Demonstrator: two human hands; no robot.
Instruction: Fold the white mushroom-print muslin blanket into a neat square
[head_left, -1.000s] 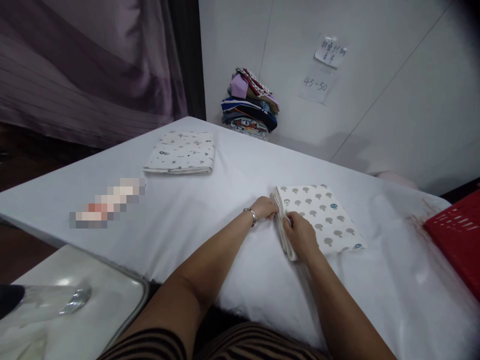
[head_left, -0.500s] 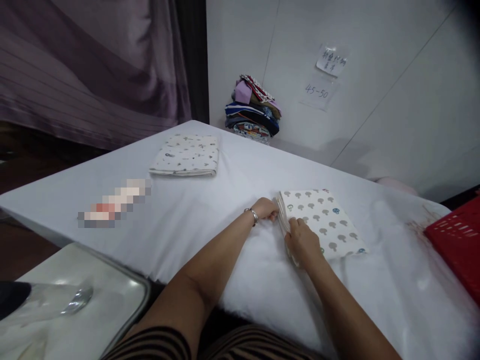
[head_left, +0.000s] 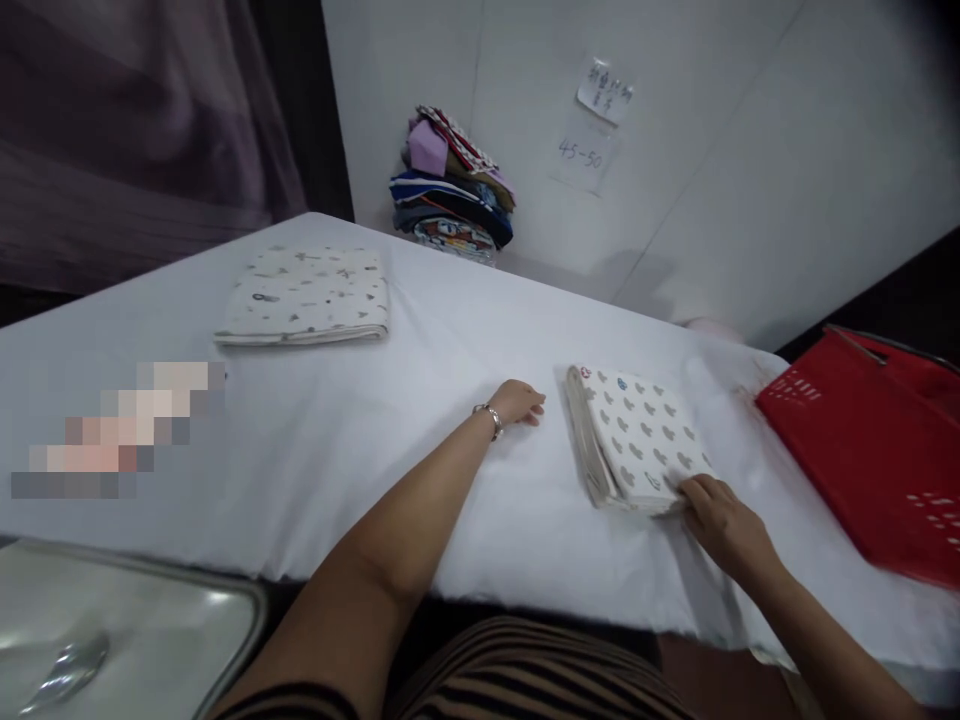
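A folded white cloth (head_left: 641, 435) with a grey mushroom print and a few coloured ones lies on the white-covered table (head_left: 465, 540), its layered edge facing left. At its near right corner, my right hand (head_left: 724, 525) pinches the cloth between thumb and fingers. My left hand (head_left: 517, 402), with a metal bracelet on the wrist, hovers or rests left of the cloth, apart from it. Its fingers are loosely bent and hold nothing. Farther left lies a second folded white cloth (head_left: 304, 295) with small grey motifs.
A red basket (head_left: 862, 450) stands at the table's right end. Folded fabrics (head_left: 454, 190) are stacked beyond the far edge, by the wall with paper notes (head_left: 581, 160). A blurred-out item (head_left: 120, 430) lies at left. A pale tray-like surface (head_left: 150, 630) sits at lower left.
My left hand has come away from the mushroom-print cloth. My right hand has moved from its left edge to the near right corner, and the cloth looks turned over. The view has swung right.
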